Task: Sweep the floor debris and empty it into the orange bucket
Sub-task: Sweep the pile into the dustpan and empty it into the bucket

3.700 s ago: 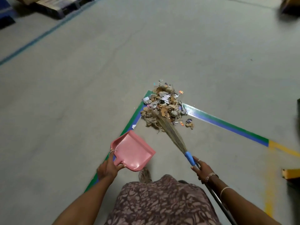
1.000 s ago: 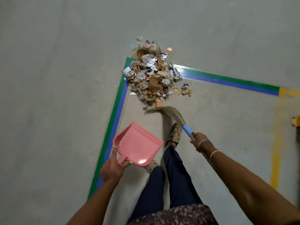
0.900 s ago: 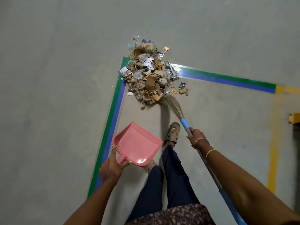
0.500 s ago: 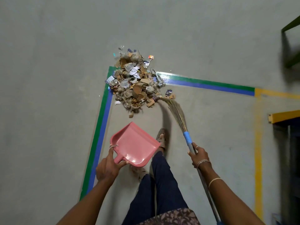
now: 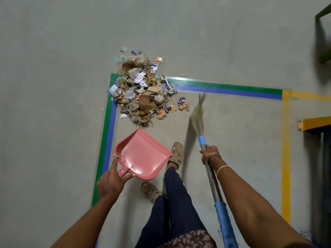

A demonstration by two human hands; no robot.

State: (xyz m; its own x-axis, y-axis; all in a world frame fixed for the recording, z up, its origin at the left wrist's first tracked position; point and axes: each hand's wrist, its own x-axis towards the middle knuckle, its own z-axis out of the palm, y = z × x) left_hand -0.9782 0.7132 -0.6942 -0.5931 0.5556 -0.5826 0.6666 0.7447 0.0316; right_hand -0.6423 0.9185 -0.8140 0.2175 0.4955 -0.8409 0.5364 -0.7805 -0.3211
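Debris pile [image 5: 143, 93]: torn brown cardboard, crumpled paper, foil wrappers and grey fluff, heaped loosely over the corner of the floor tape, far of centre. A few small scraps [image 5: 183, 105] lie just right of it.

Dustpan [image 5: 143, 154]: glossy pink plastic, flat tray with raised side walls and a short stub handle; mouth turned toward the pile, near side of it. Left hand [image 5: 111, 183] grasps the stub handle, thumb over the top. Whether the pan touches the floor cannot be told.

Broom [image 5: 198, 120]: fan of dry straw-coloured grass bristles, blue collar, grey metal shaft, blue sleeve lower down. Right hand [image 5: 209, 155] is clenched round the shaft just below the collar; the wrist carries a chain bracelet and a thin bangle. Bristle tips are blurred, just right of the scraps.

Floor [image 5: 53, 86]: smooth grey concrete, faintly mottled. Tape [image 5: 107, 140] of green and blue strips forms a right angle; a worn yellow line [image 5: 286, 158] joins it at right.

Partly cut off at the right edge: a yellow metal rail [image 5: 315, 123] and a dark green frame [image 5: 322, 13], both indistinct. Dark blue trousers [image 5: 172, 203] and brown sandals [image 5: 175, 154] stand between the arms.
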